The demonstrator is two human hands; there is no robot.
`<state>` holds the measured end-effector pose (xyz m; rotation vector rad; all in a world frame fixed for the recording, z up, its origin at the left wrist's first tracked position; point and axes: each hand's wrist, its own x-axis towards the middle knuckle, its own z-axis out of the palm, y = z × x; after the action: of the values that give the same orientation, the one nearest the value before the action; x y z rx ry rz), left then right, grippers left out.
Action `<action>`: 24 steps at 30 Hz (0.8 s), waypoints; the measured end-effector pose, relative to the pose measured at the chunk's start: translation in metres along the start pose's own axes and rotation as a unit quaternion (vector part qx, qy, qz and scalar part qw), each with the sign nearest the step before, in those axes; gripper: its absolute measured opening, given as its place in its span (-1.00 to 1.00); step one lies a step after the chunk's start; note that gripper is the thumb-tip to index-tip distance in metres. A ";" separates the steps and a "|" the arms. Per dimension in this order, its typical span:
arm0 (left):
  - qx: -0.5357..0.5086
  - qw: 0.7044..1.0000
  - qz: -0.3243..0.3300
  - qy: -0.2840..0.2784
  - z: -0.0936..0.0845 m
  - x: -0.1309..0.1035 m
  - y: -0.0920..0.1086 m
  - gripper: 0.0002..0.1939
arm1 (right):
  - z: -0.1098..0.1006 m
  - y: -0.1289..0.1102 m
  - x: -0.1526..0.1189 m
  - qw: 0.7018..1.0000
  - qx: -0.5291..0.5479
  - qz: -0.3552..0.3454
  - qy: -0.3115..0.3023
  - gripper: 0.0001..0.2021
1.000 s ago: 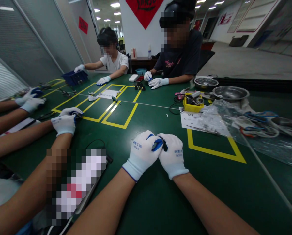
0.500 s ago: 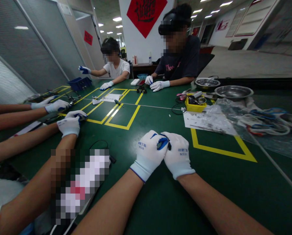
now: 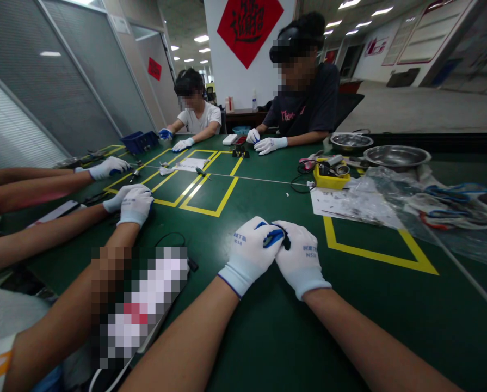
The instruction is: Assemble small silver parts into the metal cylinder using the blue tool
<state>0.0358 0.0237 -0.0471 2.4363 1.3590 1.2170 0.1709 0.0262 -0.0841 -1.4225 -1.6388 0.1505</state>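
My left hand (image 3: 253, 250) and my right hand (image 3: 300, 253), both in white gloves with blue palms, meet at the fingertips above the green table (image 3: 263, 337). The fingers of each are curled and pressed together. A small dark bit shows between the fingertips, too small and hidden to name. Yellow tape (image 3: 374, 258) marks the table to the right of my hands, and another taped outline (image 3: 200, 209) lies ahead on the left.
A yellow bin (image 3: 331, 181), metal bowls (image 3: 397, 156), plastic bags and cables stand at the right. Two people sit across the table. Gloved hands of others (image 3: 135, 206) work at the left, near a pixelated white object (image 3: 157, 294) with a cable.
The view has shifted slightly, while my hands keep their joined pose. At the left, other people's gloved hands have moved, and the far-left person's raised hand has come down near the blue bin.
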 end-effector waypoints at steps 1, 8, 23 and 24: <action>-0.012 1.000 0.004 0.001 -0.001 0.000 0.000 -0.91 | 0.000 0.000 0.000 1.000 0.005 0.007 0.007 -0.73; -0.147 0.983 -0.093 0.066 -0.003 0.002 0.006 -0.35 | -0.002 -0.002 -0.005 0.998 0.034 0.022 0.046 -0.44; -0.094 0.916 -0.363 0.144 0.018 0.123 -0.074 -0.81 | 0.000 -0.013 -0.007 0.995 0.039 -0.036 0.079 -0.41; -0.073 0.917 -0.367 0.135 0.015 0.139 -0.090 -0.80 | 0.000 -0.014 -0.007 0.995 0.042 -0.041 0.076 -0.45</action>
<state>0.0244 0.1865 -0.0138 1.4391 1.9125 1.3746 0.1604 0.0158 -0.0790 -1.2713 -1.5454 0.0623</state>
